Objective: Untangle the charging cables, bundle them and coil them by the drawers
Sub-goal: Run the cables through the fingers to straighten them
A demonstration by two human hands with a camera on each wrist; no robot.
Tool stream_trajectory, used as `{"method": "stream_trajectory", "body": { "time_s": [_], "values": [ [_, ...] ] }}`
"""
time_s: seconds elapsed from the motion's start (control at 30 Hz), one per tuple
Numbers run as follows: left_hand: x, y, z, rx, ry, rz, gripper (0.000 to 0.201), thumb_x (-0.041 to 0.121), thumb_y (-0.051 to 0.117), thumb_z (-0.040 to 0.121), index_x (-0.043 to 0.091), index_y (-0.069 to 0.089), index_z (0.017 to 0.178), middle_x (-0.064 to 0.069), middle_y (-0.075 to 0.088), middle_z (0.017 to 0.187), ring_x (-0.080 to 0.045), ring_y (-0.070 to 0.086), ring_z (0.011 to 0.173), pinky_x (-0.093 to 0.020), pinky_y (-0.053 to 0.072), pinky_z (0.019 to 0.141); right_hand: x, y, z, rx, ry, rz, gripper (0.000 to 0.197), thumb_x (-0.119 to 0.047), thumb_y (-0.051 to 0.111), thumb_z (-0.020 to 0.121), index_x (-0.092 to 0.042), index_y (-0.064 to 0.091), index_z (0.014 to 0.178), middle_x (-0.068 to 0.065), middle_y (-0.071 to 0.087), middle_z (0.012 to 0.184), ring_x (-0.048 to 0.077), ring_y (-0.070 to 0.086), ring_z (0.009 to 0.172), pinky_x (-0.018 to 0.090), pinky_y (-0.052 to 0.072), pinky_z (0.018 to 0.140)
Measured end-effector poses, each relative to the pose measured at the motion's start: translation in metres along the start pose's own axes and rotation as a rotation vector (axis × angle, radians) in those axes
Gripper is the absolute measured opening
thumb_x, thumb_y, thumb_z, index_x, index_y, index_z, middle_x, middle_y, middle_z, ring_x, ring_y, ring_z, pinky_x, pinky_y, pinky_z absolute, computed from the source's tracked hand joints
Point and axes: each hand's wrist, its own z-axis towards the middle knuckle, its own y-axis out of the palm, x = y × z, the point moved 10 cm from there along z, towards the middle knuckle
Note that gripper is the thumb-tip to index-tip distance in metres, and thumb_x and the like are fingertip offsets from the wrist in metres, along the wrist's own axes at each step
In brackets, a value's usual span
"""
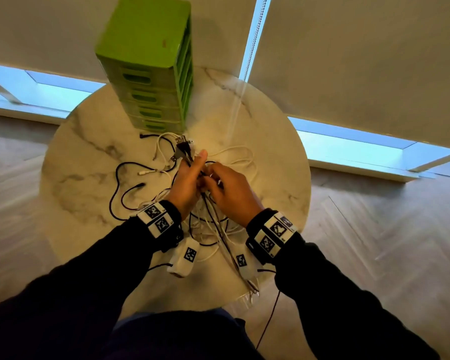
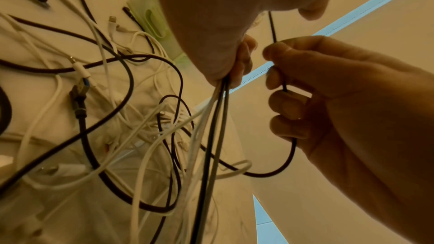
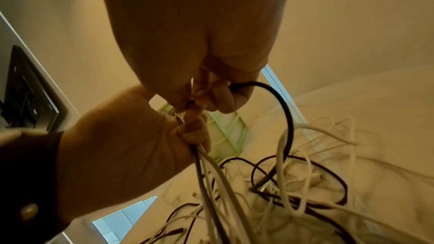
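A tangle of black and white charging cables (image 1: 151, 178) lies on the round marble table (image 1: 265, 126) in front of the green drawer unit (image 1: 151, 63). My left hand (image 1: 192, 172) grips a bundle of several cables (image 2: 218, 118), with their plug ends (image 1: 183, 149) sticking out above my fist. Close beside it, my right hand (image 1: 218, 181) pinches one black cable (image 2: 284, 88), which loops down from my fingers (image 3: 285, 110) into the pile. In the right wrist view the left hand (image 3: 131, 146) holds the bundle (image 3: 211, 173) just under my right fingers.
Loose cable ends spread to the left of my hands (image 1: 120, 183), and white loops lie to the right (image 1: 244, 157). Some cables hang over the table's near edge (image 1: 247, 284). A blind's bead chain (image 1: 255, 35) hangs behind the table. Wooden floor surrounds it.
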Motion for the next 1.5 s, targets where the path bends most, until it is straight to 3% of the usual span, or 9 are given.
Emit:
{"method": "stream_trajectory", "body": {
  "time_s": [0.1,0.4,0.57,0.7,0.87,1.07,1.17,1.3,1.5],
  "values": [
    [0.003,-0.003,-0.007,-0.013,0.019,0.087,0.064,0.052,0.049,0.100,-0.006,0.047,0.127,0.000,0.052,0.074,-0.014,0.057,0.067,-0.029,0.049,0.062,-0.004,0.006,-0.006,0.044,0.046,0.000,0.008,-0.015,0.057,0.098,-0.015,0.062,0.105,0.000,0.068,0.094,0.016,0.063,0.085,0.028,0.048,0.074],
    [0.024,-0.025,-0.032,-0.031,0.091,0.242,0.041,0.053,0.034,0.106,0.019,0.046,0.086,-0.001,0.047,0.075,-0.018,0.046,0.066,-0.035,0.042,0.064,-0.022,0.021,-0.031,0.008,0.098,-0.026,0.019,-0.032,0.052,0.103,-0.017,0.055,0.093,-0.006,0.061,0.072,0.010,0.056,0.064,0.033,0.047,0.064],
    [0.069,-0.041,-0.029,0.034,0.199,0.045,0.039,0.045,0.033,0.109,0.022,0.040,0.078,0.006,0.040,0.063,-0.011,0.036,0.057,-0.026,0.034,0.051,-0.005,0.037,-0.059,-0.074,0.144,-0.151,0.042,-0.042,0.030,0.108,-0.040,0.047,0.070,-0.016,0.050,0.056,0.004,0.048,0.057,0.040,0.042,0.085],
    [0.086,-0.048,-0.032,-0.002,0.182,-0.072,0.036,0.045,0.035,0.108,0.021,0.043,0.083,0.005,0.035,0.064,-0.013,0.045,0.060,-0.032,0.052,0.057,0.033,0.060,-0.067,-0.166,0.251,-0.105,0.046,-0.066,0.019,0.099,-0.041,0.049,0.074,-0.013,0.056,0.064,0.006,0.051,0.064,0.043,0.043,0.089],
    [0.123,-0.048,-0.038,-0.070,0.190,-0.137,0.031,0.045,0.033,0.109,0.023,0.049,0.093,0.009,0.029,0.060,-0.006,0.026,0.049,-0.021,0.026,0.046,0.050,0.055,-0.059,-0.191,0.307,-0.149,0.047,-0.047,0.028,0.107,-0.018,0.054,0.080,0.000,0.058,0.075,0.018,0.053,0.073,0.043,0.044,0.087],
    [0.178,-0.080,-0.037,-0.063,0.312,-0.085,0.045,0.048,0.034,0.108,0.008,0.052,0.098,0.008,0.029,0.063,-0.007,0.023,0.052,-0.022,0.024,0.047,0.086,0.022,-0.048,-0.241,0.475,-0.457,0.034,-0.052,0.025,0.106,-0.032,0.050,0.094,0.004,0.068,0.109,0.027,0.061,0.107,0.046,0.039,0.098],
    [0.180,-0.085,-0.042,-0.059,0.338,0.046,0.036,0.048,0.036,0.107,0.023,0.043,0.082,0.008,0.028,0.064,-0.007,0.024,0.052,-0.023,0.024,0.047,0.080,0.001,-0.024,-0.111,0.546,-0.461,0.044,-0.057,0.027,0.104,-0.027,0.057,0.093,0.006,0.069,0.107,0.030,0.060,0.105,0.042,0.035,0.093],
    [0.131,-0.076,-0.045,-0.083,0.222,0.186,0.031,0.040,0.035,0.109,0.023,0.047,0.086,0.007,0.034,0.066,-0.006,0.028,0.052,-0.025,0.024,0.051,0.027,-0.017,0.016,0.213,0.387,-0.161,0.040,-0.044,0.041,0.105,-0.024,0.049,0.071,0.008,0.065,0.081,0.032,0.063,0.083,0.040,0.045,0.077],
    [0.088,-0.059,-0.042,-0.012,0.093,0.285,0.039,0.037,0.035,0.109,0.017,0.050,0.080,0.005,0.044,0.062,-0.011,0.031,0.052,-0.029,0.024,0.053,-0.060,0.017,0.017,0.129,0.094,-0.082,0.032,-0.039,0.046,0.105,-0.021,0.059,0.083,-0.008,0.061,0.068,0.011,0.059,0.066,0.032,0.045,0.070]
  ]
}}
